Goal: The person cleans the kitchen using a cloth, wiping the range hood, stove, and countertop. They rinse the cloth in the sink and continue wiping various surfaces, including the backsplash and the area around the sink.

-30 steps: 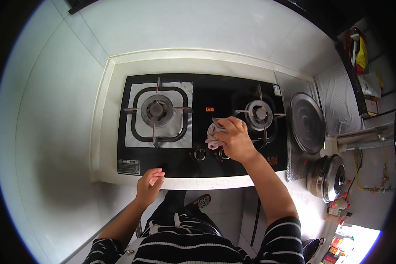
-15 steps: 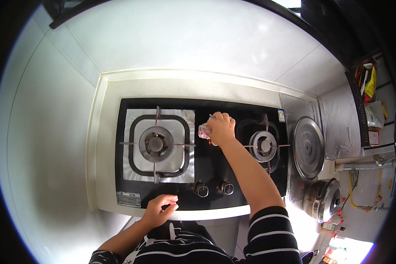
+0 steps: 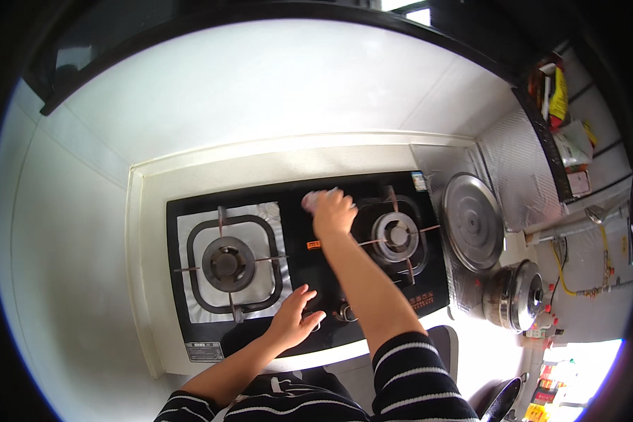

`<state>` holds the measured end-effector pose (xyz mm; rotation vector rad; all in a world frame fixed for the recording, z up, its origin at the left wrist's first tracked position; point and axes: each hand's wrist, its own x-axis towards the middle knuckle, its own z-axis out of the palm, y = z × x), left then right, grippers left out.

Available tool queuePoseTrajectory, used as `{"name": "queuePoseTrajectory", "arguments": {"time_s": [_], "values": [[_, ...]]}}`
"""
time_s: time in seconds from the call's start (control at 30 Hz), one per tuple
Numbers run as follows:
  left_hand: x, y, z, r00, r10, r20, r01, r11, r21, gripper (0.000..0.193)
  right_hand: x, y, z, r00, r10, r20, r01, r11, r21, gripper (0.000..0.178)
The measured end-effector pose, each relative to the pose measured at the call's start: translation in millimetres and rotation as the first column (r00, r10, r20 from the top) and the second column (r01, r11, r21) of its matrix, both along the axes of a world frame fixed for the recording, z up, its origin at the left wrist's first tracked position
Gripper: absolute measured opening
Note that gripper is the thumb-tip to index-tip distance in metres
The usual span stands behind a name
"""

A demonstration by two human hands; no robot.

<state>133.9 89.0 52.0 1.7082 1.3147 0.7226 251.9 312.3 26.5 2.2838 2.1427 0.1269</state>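
My right hand [image 3: 336,214] is closed round a crumpled pinkish-white cloth [image 3: 315,200], pressed on the black glass top of the gas stove [image 3: 304,264] between its two burners. Over the front of the stove hovers my left hand [image 3: 295,320], fingers apart and holding nothing, beside a control knob [image 3: 345,312]; it covers part of the other knob. To the left is a burner [image 3: 226,264] with a square pan support on a silver foil sheet [image 3: 193,299]. A second burner [image 3: 395,237] stands just right of my right wrist.
A large round metal lid [image 3: 473,222] leans by foil sheeting [image 3: 520,172] right of the stove. Nearer me stands a lidded pot [image 3: 511,295], with a dark pan [image 3: 499,399] at the lower right. Packets [image 3: 557,95] fill a shelf at the upper right. White wall tiles [image 3: 260,84] rise behind.
My view has shifted and tilted. My left hand has moved from the counter's front edge up over the stove, fingers spreading. My right hand keeps the cloth near the back of the glass.
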Motion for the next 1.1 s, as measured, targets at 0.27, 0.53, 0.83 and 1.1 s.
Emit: {"name": "queuePoseTrajectory", "arguments": {"time_s": [0.27,0.53,0.83,1.1], "values": [[5,13,11,0.997,0.024,0.067,-0.032,0.992,0.123,0.039,15,-98,61,0.802,0.156,-0.577,-0.142,0.987,0.070,0.033],[57,-6,18,0.848,0.103,0.519,0.055,0.959,-0.279,0.027,134,-250,106,-0.726,-0.163,-0.668,0.004,0.971,-0.241,0.046],[173,-127,88,0.654,-0.550,0.520,0.739,0.613,-0.280,0.036,218,-498,87,-0.950,0.000,-0.311,0.100,0.946,-0.307,0.064],[345,-322,79,0.563,-0.677,0.474,0.821,0.388,-0.420,0.020,307,-746,78,-0.847,0.434,-0.308,0.524,0.780,-0.342,0.063]]}}
